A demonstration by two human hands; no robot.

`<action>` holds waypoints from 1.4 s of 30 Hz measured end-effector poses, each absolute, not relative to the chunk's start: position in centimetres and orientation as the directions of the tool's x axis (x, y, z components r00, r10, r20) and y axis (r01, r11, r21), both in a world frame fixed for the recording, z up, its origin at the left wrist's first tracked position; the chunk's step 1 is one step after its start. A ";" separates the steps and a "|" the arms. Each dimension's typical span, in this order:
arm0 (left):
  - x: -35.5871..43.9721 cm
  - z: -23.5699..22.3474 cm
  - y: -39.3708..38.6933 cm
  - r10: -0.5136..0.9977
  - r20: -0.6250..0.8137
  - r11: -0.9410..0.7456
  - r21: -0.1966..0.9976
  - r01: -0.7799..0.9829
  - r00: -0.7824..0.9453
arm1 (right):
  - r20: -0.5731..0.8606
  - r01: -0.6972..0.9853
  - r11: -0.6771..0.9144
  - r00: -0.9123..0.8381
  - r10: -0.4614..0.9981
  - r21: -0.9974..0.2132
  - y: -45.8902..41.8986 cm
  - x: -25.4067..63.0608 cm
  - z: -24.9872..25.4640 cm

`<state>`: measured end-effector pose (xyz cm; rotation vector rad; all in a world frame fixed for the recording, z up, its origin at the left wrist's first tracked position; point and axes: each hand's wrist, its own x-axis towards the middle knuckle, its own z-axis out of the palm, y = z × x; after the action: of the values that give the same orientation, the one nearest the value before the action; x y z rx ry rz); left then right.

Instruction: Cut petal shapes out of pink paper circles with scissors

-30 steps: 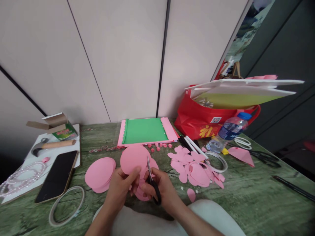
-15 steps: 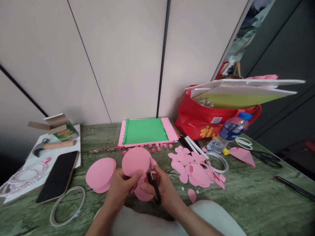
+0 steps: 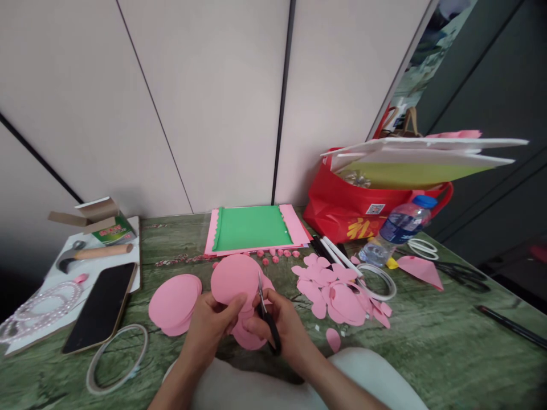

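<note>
Between the thumb and fingers of my left hand (image 3: 213,322) is a round pink paper disc (image 3: 236,279), held up over the table. My right hand (image 3: 282,322) is closed round the black handles of a pair of scissors (image 3: 270,329). The scissors' blades point upward at the disc's right edge; whether they touch the paper I cannot tell. Beneath my hands lie more pink paper pieces (image 3: 248,337), partly hidden. A stack of pink discs (image 3: 175,303) rests left of my left hand. Right of my right hand is a pile of pink petal-shaped cutouts (image 3: 337,296).
Green and pink sheets (image 3: 252,228) lie at the back. A red bag (image 3: 331,208) and a tilted bottle (image 3: 399,228) stand to the right, near a tape roll (image 3: 378,282). At left are a phone (image 3: 100,307), a hammer (image 3: 94,253) and another tape roll (image 3: 117,359).
The disc and the scissors' tips have shifted very slightly to the left. My hands keep the same hold, and everything else stays in place.
</note>
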<state>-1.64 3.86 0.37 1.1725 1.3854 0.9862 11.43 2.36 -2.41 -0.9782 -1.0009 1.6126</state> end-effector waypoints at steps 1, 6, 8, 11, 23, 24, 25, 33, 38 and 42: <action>-1.6 0.4 3.9 0.982 -0.191 0.189 0.972 0.137 -0.004 | -0.144 -0.301 -0.205 -0.213 0.966 -0.931 2.4 11.4 -2.3; -1.5 0.6 3.9 0.982 -0.190 0.189 0.977 0.096 0.000 | -0.170 -0.270 -0.224 -0.211 0.963 -0.936 2.2 11.5 -1.8; -1.5 0.6 3.9 0.984 -0.177 0.175 0.983 0.060 0.014 | -0.170 -0.256 -0.221 -0.209 0.963 -0.941 2.2 11.5 -1.6; -1.5 0.6 3.8 0.980 -0.187 0.188 0.982 -0.015 0.063 | -0.162 -0.251 -0.214 -0.212 0.964 -0.944 2.1 11.5 -1.4; -1.6 0.7 3.8 0.985 -0.175 0.173 0.974 0.148 0.004 | -0.098 -0.316 -0.191 -0.290 0.952 -0.929 2.0 11.3 -1.3; -1.6 0.7 3.8 0.984 -0.176 0.172 0.973 0.156 0.009 | -0.098 -0.311 -0.183 -0.272 0.957 -0.932 2.0 11.3 -1.4; -1.6 0.6 3.7 0.984 -0.175 0.171 0.972 0.161 0.013 | -0.097 -0.307 -0.174 -0.249 0.963 -0.936 2.0 11.4 -1.4; -1.8 0.3 3.8 0.985 -0.168 0.157 0.970 0.185 0.042 | -0.083 -0.332 -0.160 -0.234 0.969 -0.929 2.2 11.4 -1.9; -1.7 0.5 3.8 0.986 -0.165 0.156 0.970 0.185 0.036 | -0.100 -0.318 -0.178 -0.248 0.964 -0.931 2.1 11.5 -1.2; -1.8 0.4 3.8 0.986 -0.164 0.154 0.969 0.194 0.036 | -0.099 -0.314 -0.177 -0.248 0.964 -0.933 2.0 11.6 -1.1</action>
<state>-1.75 3.79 0.44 1.2485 1.3800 0.9552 11.57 2.00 -1.05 -0.9306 -1.0384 1.6235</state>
